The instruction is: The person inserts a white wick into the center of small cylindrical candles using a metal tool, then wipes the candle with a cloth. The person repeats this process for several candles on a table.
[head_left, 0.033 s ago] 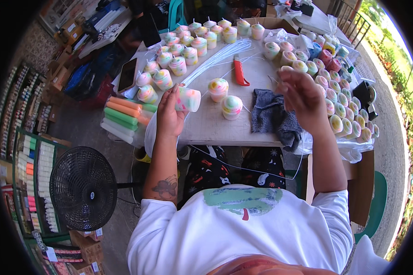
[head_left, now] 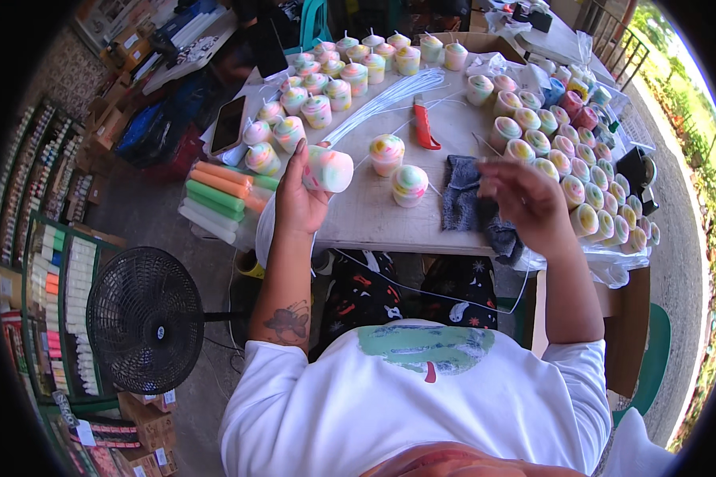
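Note:
My left hand (head_left: 300, 191) is closed round a pastel speckled candle (head_left: 328, 170), lying tilted with its flat end facing right and toward me. My right hand (head_left: 527, 195) is raised over a dark grey cloth (head_left: 460, 199), with its fingers bent and their tips close together. Whether they pinch something is too small to make out; a thin wick end (head_left: 485, 145) shows just beyond them. Between my hands, two swirl-topped candles stand upright: one yellow-pink (head_left: 387, 155), one with a mint top (head_left: 410, 186). Behind them lies a red utility knife (head_left: 425, 126).
A bundle of white wicks (head_left: 382, 99) stretches across the table. Wicked candles (head_left: 355, 77) crowd the back left, and rows of candles (head_left: 585, 215) fill the right. Coloured sticks (head_left: 215, 197) and a phone (head_left: 228, 125) lie at left; a black fan (head_left: 145, 322) stands beside the table.
The view has shifted slightly. The candle in my left hand has turned so more of its flat end shows. My right hand has dropped a little and its fingers have tipped to the left.

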The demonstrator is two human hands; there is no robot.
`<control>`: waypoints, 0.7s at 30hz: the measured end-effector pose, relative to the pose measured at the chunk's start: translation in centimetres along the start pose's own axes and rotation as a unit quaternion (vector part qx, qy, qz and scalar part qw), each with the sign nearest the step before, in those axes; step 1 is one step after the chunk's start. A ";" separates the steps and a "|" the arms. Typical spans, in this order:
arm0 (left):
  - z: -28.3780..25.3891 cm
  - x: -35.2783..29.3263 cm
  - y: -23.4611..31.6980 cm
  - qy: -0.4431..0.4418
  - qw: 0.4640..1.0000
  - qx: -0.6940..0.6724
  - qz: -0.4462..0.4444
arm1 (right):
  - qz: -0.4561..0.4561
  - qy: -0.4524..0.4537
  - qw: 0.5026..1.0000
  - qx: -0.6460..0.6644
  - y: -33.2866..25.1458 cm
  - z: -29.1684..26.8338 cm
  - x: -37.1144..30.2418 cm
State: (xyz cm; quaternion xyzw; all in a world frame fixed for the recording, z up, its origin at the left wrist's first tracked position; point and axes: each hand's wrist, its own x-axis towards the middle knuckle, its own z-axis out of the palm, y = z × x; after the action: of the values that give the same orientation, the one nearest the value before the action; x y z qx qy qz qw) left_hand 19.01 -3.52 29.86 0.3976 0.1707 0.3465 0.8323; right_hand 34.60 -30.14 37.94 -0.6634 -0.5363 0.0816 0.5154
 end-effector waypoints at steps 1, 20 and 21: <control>-0.2 0.1 0.2 -0.001 0.998 -0.060 -0.026 | -0.020 -0.045 0.997 -0.059 -0.6 0.4 -1.7; 1.9 -2.6 -0.2 -0.065 0.997 -0.027 0.045 | -0.075 -0.044 0.942 -0.325 -4.8 3.3 -5.9; 2.5 -3.2 -0.7 -0.065 0.995 0.005 0.071 | -0.079 -0.038 0.948 -0.305 -4.6 3.8 -5.5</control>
State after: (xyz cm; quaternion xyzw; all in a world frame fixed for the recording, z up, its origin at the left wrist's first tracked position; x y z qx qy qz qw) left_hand 18.47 -7.49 30.95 0.4347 0.0892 0.3771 0.8130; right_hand 26.96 -32.76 37.30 -0.7408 -0.6053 -0.1017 0.2731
